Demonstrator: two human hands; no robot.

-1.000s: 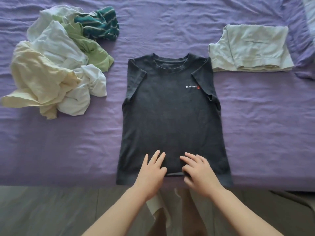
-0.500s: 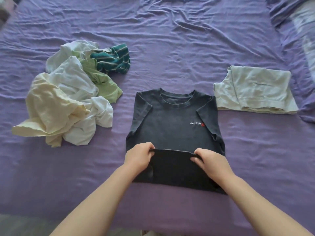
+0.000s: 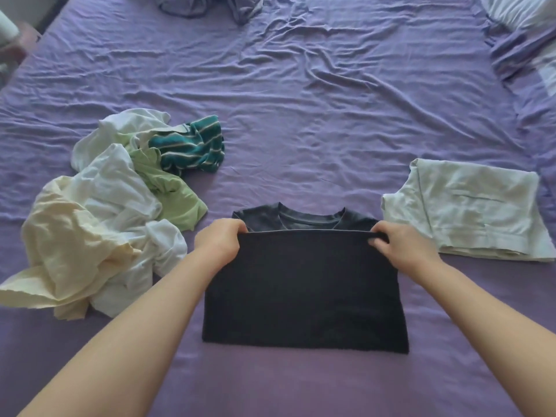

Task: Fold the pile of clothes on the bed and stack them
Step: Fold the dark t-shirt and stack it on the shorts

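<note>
A dark grey T-shirt [image 3: 304,290] lies on the purple bed sheet [image 3: 301,115], its lower half folded up over the upper half so only the collar shows past the hem. My left hand [image 3: 221,243] grips the hem's left corner. My right hand [image 3: 398,248] grips the hem's right corner. To the left lies a loose pile of clothes [image 3: 99,212] in cream, white and light green, with a teal striped garment [image 3: 189,147] at its far side. A folded pale garment [image 3: 469,210] lies to the right of the T-shirt.
Rumpled purple bedding [image 3: 210,4] sits at the far edge of the bed. A pillow [image 3: 523,13] lies at the far right corner. A blurred white object [image 3: 7,27] stands beyond the bed's left corner.
Both hands took hold of the T-shirt's bottom hem and carried it away from me, up over the chest to just below the collar. The logo is now covered.
</note>
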